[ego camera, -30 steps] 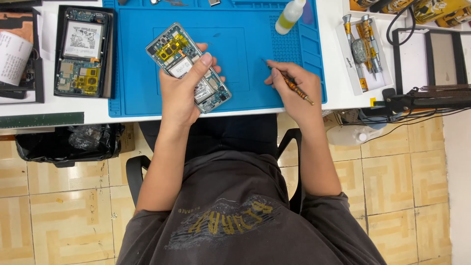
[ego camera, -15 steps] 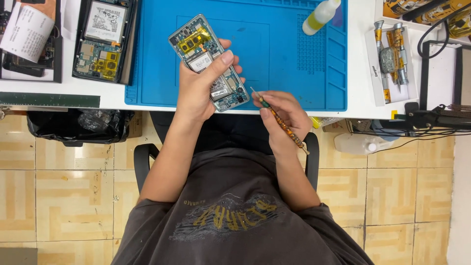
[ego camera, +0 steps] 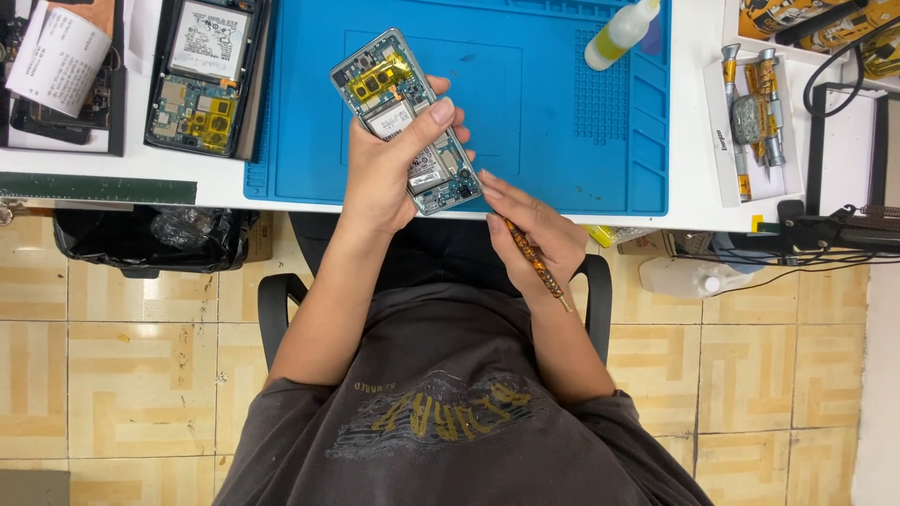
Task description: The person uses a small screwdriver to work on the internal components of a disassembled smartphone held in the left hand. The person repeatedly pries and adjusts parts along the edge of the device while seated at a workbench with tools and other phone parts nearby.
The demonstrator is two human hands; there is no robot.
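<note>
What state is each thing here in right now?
Phone: back off, insides showing, held in left hand.
Screwdriver: gripped in right hand, tip at phone's lower end.
Second phone: opened, flat on desk.
Bottle: capped, lying on mat.

Work mat (ego camera: 562, 112): solid blue, with a finely gridded patch. Opened phone (ego camera: 398, 117): teal-green frame, yellow strips, white label. Screwdriver (ego camera: 534, 262): amber handle banded in dark rings. Second opened phone (ego camera: 202, 80): black frame, white battery, yellow strips. Squeeze bottle (ego camera: 619, 33): pale yellow-green, white cap. Shirt (ego camera: 441, 412): dark grey; a mustard print, possibly lettering, is seen. Floor (ego camera: 122, 375): beige tiles with a woven pattern.
</note>
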